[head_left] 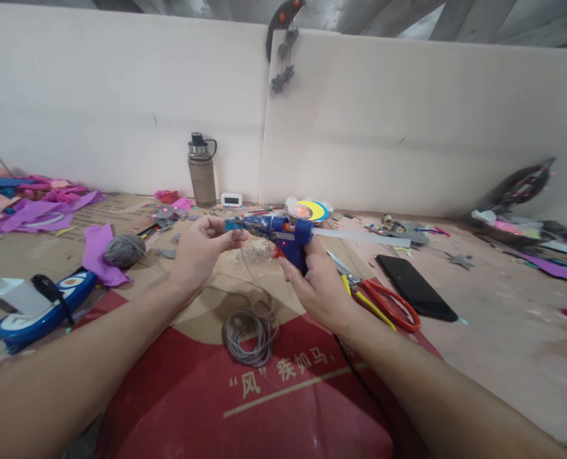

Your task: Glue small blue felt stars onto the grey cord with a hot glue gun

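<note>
My right hand [319, 274] is wrapped round the handle of a blue hot glue gun [293, 243], its nozzle pointing left. A long whitish glue stick [360, 238] juts from the back of the gun. Between the fingertips of my left hand [204, 245] is a small teal felt piece [233, 225], right at the nozzle; whether they touch I cannot tell. A thin grey cord [250, 271] hangs below my left fingers and runs down to a loose coil of grey cord [249, 338] on the red printed cardboard [168, 395].
Red-handled scissors [393, 306] and a black phone [414, 287] lie right of my right forearm. To the left are a grey yarn ball [125, 250], purple felt [102, 252] and a blue-and-white device [48, 312]. A bottle [201, 175] and small digital clock [231, 199] stand at the back.
</note>
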Tool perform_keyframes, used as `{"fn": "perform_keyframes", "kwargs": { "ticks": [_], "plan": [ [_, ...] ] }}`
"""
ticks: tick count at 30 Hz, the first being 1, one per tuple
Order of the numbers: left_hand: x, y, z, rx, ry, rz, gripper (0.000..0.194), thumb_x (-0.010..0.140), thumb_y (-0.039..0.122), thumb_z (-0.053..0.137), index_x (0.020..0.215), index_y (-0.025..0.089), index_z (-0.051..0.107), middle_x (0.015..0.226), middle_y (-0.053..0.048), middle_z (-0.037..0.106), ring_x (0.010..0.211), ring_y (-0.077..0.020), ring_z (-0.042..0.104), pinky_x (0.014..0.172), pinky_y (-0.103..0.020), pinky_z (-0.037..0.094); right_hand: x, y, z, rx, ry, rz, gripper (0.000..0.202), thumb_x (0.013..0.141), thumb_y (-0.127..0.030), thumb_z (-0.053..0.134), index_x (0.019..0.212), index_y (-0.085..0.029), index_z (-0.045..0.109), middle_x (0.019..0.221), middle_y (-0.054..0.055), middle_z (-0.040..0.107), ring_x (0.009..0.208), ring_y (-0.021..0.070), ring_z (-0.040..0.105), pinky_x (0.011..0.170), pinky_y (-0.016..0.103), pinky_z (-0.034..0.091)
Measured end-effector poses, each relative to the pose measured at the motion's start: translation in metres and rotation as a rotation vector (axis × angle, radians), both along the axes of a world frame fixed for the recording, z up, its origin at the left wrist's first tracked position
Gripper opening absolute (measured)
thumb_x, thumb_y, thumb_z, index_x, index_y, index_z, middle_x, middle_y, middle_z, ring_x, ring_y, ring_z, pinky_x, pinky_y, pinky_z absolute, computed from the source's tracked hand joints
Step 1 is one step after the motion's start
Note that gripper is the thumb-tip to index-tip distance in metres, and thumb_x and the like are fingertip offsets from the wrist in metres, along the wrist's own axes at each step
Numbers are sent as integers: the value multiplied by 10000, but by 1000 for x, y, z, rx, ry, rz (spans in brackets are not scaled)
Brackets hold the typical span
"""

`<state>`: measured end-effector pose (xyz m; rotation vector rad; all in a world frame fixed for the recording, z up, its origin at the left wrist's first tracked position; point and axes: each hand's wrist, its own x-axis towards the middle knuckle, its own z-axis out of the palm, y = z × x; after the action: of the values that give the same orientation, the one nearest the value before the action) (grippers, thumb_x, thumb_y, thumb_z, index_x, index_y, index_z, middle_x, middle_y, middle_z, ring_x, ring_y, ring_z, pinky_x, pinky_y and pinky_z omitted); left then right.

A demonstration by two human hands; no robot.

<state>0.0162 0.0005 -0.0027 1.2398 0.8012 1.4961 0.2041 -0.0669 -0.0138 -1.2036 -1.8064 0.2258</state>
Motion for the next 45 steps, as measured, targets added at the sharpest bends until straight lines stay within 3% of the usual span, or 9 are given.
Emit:
{"fn": "perform_keyframes", "kwargs": {
  "ticks": [10,22,33,38,45],
  "plan": [
    [-1,3,-3,-14,22,-34,315,621,202,799,793,162,538,661,-7,679,656,-164,693,666,-289,567,-1,-2,2,47,-74,-36,337,896,-308,451,1194,-151,459,1073,162,623,984,273,591,868,438,464],
    [-1,3,-3,8,41,-45,277,642,231,790,785,152,566,678,-20,693,666,-163,699,656,-268,567,-1,0,-1,148,-104,-48,348,894,-327,460,1193,-149,477,1052,173,663,920,285,643,793,440,510],
    [1,4,-6,-15,59,-49,308,623,217,801,780,153,543,653,-11,688,626,-160,693,643,-278,571,-2,-1,0,197,-125,-50,341,902,-337,453,1185,-149,485,1093,174,655,974,280,641,823,430,515],
    [0,1,-2,-27,51,-52,292,640,219,791,789,151,549,693,-26,702,660,-162,700,649,-269,573,1,0,-1,201,-125,-86,328,899,-333,452,1158,-136,500,1012,174,672,896,281,654,778,435,527],
    [1,-2,0,-22,12,-58,281,653,208,780,790,153,541,688,-16,695,669,-158,702,672,-277,578,1,1,-2,252,-157,-69,343,894,-324,474,1197,-164,481,1089,167,662,976,291,644,807,452,526]
  ]
}}
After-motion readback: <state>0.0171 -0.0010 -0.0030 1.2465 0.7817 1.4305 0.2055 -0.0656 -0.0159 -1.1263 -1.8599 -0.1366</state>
